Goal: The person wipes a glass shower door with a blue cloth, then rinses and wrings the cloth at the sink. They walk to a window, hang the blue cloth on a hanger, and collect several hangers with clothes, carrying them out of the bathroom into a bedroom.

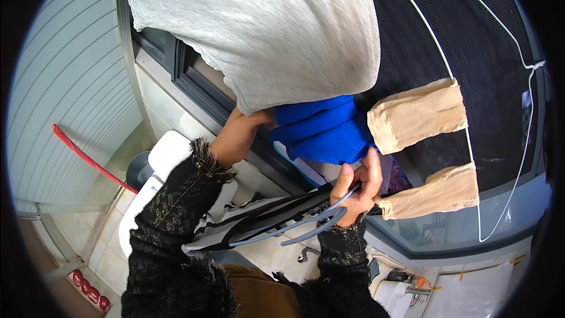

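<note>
My left hand (242, 134) reaches behind a light grey cloth garment (282, 31) at the near end of a bright blue cloth (322, 130); its fingers are hidden. At the blue cloth's lower edge is my right hand (357, 185), thumb and forefinger raised and parted, the other fingers curled around a blue-grey clothes hanger (309, 223). A black, white and grey striped garment (260, 216) hangs beside the hanger, below the blue cloth. Two beige cloth pieces (419, 115), (432, 192) hang over a white line (430, 31) right of my right hand.
A dark-framed window with black mesh screen (481, 141) lies behind the cloths. Ribbed pale panels (75, 75) stand at the left, with a red rod (90, 159) near a white toilet (170, 154). A washbasin (390, 296) is at the lower right.
</note>
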Demonstrator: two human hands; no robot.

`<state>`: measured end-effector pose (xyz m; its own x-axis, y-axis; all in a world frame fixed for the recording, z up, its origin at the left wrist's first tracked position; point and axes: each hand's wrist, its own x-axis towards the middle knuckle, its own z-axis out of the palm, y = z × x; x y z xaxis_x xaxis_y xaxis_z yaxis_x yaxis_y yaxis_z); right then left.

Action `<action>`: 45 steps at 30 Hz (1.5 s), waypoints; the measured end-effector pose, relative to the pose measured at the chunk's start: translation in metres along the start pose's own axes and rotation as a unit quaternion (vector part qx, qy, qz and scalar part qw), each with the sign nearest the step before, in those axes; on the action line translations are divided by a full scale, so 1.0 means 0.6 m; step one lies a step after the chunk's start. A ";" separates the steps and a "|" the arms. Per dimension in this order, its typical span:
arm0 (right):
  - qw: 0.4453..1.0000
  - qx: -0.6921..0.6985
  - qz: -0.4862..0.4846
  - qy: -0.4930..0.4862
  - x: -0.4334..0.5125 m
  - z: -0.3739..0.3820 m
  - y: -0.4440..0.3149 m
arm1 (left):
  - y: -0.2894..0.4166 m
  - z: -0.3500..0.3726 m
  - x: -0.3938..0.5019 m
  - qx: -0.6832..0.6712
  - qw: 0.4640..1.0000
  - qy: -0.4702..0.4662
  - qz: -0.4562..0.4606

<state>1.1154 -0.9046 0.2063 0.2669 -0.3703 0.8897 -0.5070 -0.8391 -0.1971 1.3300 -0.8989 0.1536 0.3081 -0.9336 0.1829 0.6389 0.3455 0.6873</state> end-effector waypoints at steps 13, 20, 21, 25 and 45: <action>0.994 -0.064 -0.015 0.090 0.022 0.003 -0.009 | 0.014 0.050 0.017 0.326 0.918 -0.033 0.225; 0.988 -0.131 -0.015 0.081 0.030 -0.009 0.004 | -0.121 -0.077 0.087 0.729 0.624 0.178 0.218; 0.990 -0.117 -0.003 0.074 0.031 -0.009 0.004 | -0.121 -0.084 0.092 0.731 0.636 0.170 0.177; 0.993 -0.112 -0.021 0.030 0.037 -0.008 0.002 | -0.054 -0.040 0.069 0.743 0.610 0.111 0.252; 0.991 -0.085 0.091 -0.056 0.045 -0.018 0.001 | -0.045 -0.029 0.072 0.661 0.630 0.051 0.404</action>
<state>1.1134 -0.9107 0.2347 0.2436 -0.5596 0.7922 -0.6828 -0.6790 -0.2696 1.3382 -0.9467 0.1306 0.2419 -0.4690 0.8494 -0.8809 0.2609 0.3949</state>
